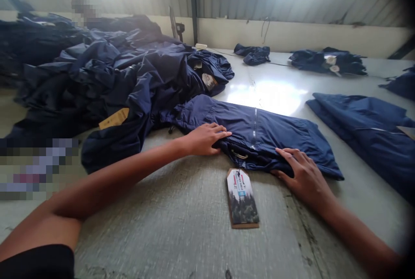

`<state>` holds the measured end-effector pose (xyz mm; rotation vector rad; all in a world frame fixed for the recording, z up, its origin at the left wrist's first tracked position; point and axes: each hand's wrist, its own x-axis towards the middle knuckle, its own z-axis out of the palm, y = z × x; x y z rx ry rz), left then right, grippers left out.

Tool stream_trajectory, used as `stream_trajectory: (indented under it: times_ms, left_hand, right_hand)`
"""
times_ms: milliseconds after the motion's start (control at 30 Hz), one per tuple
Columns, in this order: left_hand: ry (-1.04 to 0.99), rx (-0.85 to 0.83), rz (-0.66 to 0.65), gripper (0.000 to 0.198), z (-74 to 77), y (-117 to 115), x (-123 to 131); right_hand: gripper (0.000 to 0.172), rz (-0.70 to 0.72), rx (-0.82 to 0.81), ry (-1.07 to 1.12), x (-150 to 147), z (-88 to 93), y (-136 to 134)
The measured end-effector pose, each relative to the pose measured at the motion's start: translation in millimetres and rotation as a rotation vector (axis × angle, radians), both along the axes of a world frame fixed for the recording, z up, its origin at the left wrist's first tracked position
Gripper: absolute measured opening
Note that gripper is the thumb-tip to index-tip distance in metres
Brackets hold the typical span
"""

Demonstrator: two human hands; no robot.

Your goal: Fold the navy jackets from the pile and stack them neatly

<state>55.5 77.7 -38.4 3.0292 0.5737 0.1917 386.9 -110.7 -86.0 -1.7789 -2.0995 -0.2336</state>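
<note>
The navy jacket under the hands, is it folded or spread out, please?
Folded: the jacket lies doubled into a narrow band between the left hand and right hand.

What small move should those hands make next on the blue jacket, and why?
Probably the right hand should smooth the near edge of the folded navy jacket flat: the fabric looks bunched under its fingers, while the left hand already rests on the other end.
</note>
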Motion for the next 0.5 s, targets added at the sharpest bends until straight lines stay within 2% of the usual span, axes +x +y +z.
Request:
stream_trajectory:
  times_ms: [100,267,400,500]
  left_hand:
    - [-0.015,0.164,0.107,0.052,-7.2,-8,7]
    - [0.043,0.287,0.058,0.035,-11.5,-5,14]
    - [0.054,0.231,0.017,0.032,-0.4,12,19]
    - [0.067,0.147,0.012,0.029,18.1,22,24]
  right_hand:
    - [0.052,0.005,0.032,-0.028,1,-5.7,6]
    - [0.040,0.074,0.025,-0.147,1,0.3,21]
    - [0.034,0.093,0.017,-0.222,-6,11.2,29]
    - [0.035,0.059,0.015,-0.209,-7,24.7,30]
